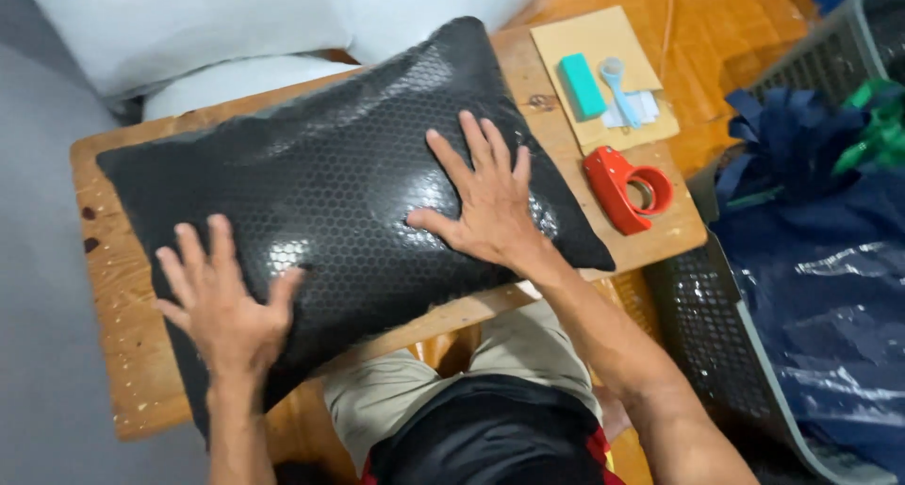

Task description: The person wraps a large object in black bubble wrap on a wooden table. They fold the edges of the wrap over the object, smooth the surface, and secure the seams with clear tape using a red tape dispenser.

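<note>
The black bubble-wrapped package (349,183) lay diagonally across the wooden table (123,287), its near lower corner overhanging the table's front edge. The left hand (222,306) rested flat on the package's lower left part with fingers spread open and gripping nothing, while the right hand (485,202) pressed palm-down on its right half, fingers likewise splayed and closed on nothing. Just beside the package on the right lay a red tape dispenser (627,188), and beyond it a brown envelope (603,32) carrying a teal block (582,85); a grey basket (754,353) holding dark blue plastic stood at the table's right.
</note>
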